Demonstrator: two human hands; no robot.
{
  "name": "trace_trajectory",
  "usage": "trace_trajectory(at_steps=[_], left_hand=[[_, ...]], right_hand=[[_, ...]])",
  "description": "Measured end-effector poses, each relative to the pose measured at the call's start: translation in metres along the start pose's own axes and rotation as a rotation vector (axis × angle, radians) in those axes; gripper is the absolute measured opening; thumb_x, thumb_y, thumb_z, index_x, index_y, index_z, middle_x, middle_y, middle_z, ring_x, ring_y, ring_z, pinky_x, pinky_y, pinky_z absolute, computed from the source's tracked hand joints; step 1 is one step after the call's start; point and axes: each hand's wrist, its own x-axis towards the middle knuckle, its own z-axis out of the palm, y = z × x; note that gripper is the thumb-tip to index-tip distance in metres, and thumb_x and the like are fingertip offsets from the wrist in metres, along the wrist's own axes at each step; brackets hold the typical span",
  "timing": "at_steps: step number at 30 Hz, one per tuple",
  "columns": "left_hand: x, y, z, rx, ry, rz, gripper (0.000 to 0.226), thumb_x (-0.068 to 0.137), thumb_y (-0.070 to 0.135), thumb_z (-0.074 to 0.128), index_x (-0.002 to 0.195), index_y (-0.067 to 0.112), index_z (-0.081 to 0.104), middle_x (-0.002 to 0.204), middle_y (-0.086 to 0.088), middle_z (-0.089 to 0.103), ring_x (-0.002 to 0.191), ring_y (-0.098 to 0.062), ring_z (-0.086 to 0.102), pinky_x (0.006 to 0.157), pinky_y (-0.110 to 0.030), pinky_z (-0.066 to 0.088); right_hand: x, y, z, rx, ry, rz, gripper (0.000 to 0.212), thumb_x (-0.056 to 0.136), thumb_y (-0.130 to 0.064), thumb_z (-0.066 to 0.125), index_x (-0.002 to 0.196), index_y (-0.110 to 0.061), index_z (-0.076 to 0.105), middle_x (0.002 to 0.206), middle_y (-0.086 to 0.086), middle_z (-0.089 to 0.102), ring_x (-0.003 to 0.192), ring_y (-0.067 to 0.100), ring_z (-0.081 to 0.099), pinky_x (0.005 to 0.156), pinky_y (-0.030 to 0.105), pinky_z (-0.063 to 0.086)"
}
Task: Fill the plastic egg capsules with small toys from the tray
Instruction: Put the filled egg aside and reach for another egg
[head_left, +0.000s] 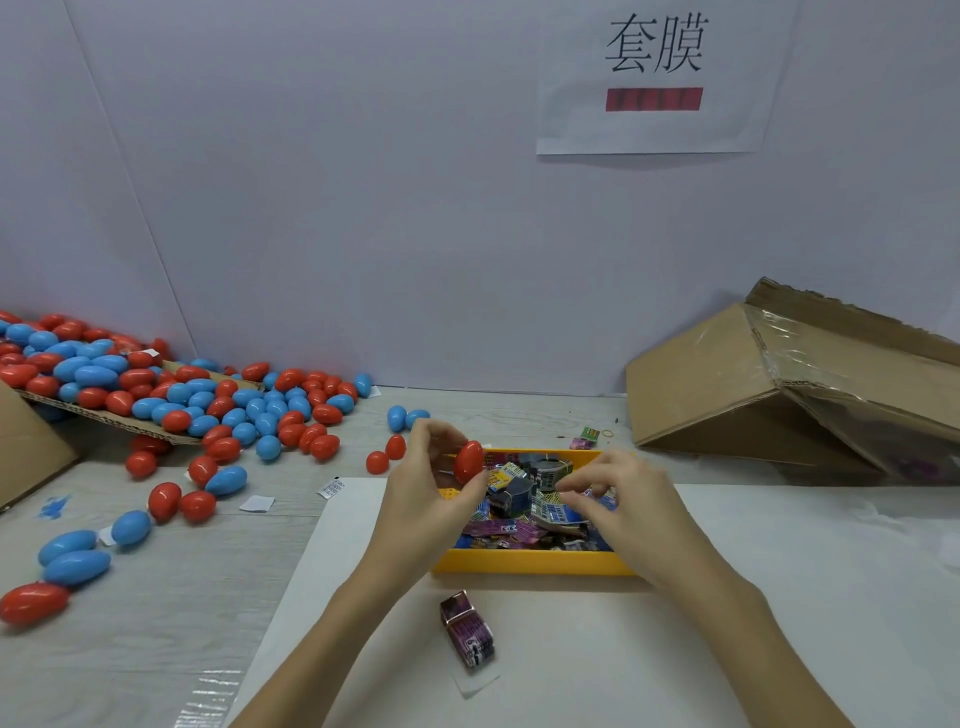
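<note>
Left hand (422, 488) raised, fingers curled in a pinch, right hand (621, 499) palm down, fingertips bent

1. A small packing workstation, boxed in by plain white partition walls (363, 208).
2. A printed paper station sign (654, 78) hangs on the wall.
3. Bulk red and blue egg capsules (208, 410) spill from flattened cardboard (104, 415); a taped carton (779, 384) lies alongside.

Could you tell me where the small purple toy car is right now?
The purple toy car lies on the white sheet, just in front of the yellow tray, between the forearms.
</note>
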Motion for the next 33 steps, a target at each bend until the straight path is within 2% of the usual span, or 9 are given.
trace_trajectory(at_steps=[4,6,11,16,21,23,26,28,33], left_hand=[[0.000,0.002,0.002,-0.047,-0.012,-0.005,0.040,0.087,0.017,0.081,0.111,0.025,0.050,0.098,-0.003,0.071,0.089,-0.017,0.071,0.078,-0.026,0.060],[-0.001,0.003,0.002,-0.079,-0.031,-0.002,0.039,0.089,0.018,0.079,0.114,0.027,0.050,0.092,-0.002,0.072,0.082,-0.019,0.071,0.076,-0.026,0.060],[-0.003,0.003,0.003,-0.048,-0.074,0.074,0.016,0.097,0.013,0.071,0.101,0.025,0.061,0.085,-0.005,0.065,0.073,-0.033,0.061,0.067,-0.033,0.053],[-0.005,0.005,0.004,0.006,-0.098,0.093,0.013,0.096,0.010,0.070,0.097,0.022,0.066,0.086,0.004,0.065,0.069,-0.020,0.057,0.067,-0.027,0.051],[-0.006,0.008,0.004,0.012,-0.106,0.092,0.012,0.097,0.010,0.070,0.097,0.021,0.067,0.090,0.005,0.068,0.074,-0.013,0.062,0.070,-0.023,0.052],[-0.006,0.009,0.004,0.012,-0.110,0.096,0.010,0.096,0.013,0.071,0.098,0.022,0.068,0.090,0.007,0.069,0.076,-0.012,0.065,0.071,-0.024,0.053],[-0.007,0.011,0.008,0.004,-0.114,0.103,0.007,0.094,0.026,0.075,0.100,0.026,0.070,0.094,0.008,0.072,0.083,-0.016,0.071,0.072,-0.030,0.060],[-0.009,0.013,0.011,0.004,-0.110,0.105,0.015,0.091,0.039,0.075,0.100,0.028,0.071,0.095,0.008,0.073,0.085,-0.017,0.073,0.072,-0.031,0.062],[-0.011,0.013,0.014,0.016,-0.117,0.079,0.021,0.086,0.047,0.074,0.096,0.028,0.072,0.088,0.012,0.071,0.077,-0.009,0.069,0.066,-0.022,0.056]], right_hand=[[-0.002,0.002,0.001,-0.136,-0.113,0.036,0.017,0.092,-0.035,0.075,0.109,-0.032,0.078,0.101,-0.014,0.055,0.100,0.009,0.051,0.080,0.024,0.037],[-0.002,0.000,0.001,-0.113,-0.097,0.048,0.007,0.091,-0.033,0.077,0.097,-0.035,0.073,0.097,-0.014,0.056,0.099,0.010,0.051,0.078,0.024,0.036],[-0.001,-0.002,0.001,-0.016,-0.008,0.036,0.015,0.089,-0.027,0.080,0.082,-0.029,0.068,0.090,-0.014,0.061,0.089,0.005,0.055,0.071,0.013,0.038],[-0.001,-0.001,0.002,-0.060,-0.031,0.016,0.012,0.097,-0.028,0.070,0.097,-0.023,0.082,0.095,-0.005,0.066,0.094,0.011,0.057,0.082,0.029,0.044],[-0.003,-0.001,0.003,-0.015,0.005,-0.015,0.018,0.101,-0.027,0.064,0.109,-0.029,0.080,0.101,-0.005,0.061,0.098,0.011,0.055,0.083,0.024,0.040],[-0.003,-0.004,0.002,0.081,0.093,-0.003,0.018,0.100,-0.025,0.066,0.111,-0.029,0.079,0.099,-0.004,0.061,0.092,0.010,0.057,0.078,0.020,0.041],[-0.002,-0.014,0.000,0.387,0.161,0.059,0.011,0.095,-0.022,0.072,0.092,-0.027,0.081,0.083,-0.007,0.071,0.077,0.009,0.064,0.071,0.026,0.051],[-0.004,-0.022,0.000,0.542,0.103,0.075,0.010,0.094,-0.020,0.073,0.089,-0.022,0.081,0.077,-0.004,0.074,0.075,0.015,0.068,0.072,0.032,0.056],[-0.008,-0.033,0.007,0.724,-0.027,0.083,0.005,0.091,-0.026,0.076,0.093,-0.021,0.080,0.082,0.000,0.078,0.075,0.010,0.072,0.066,0.019,0.055]])
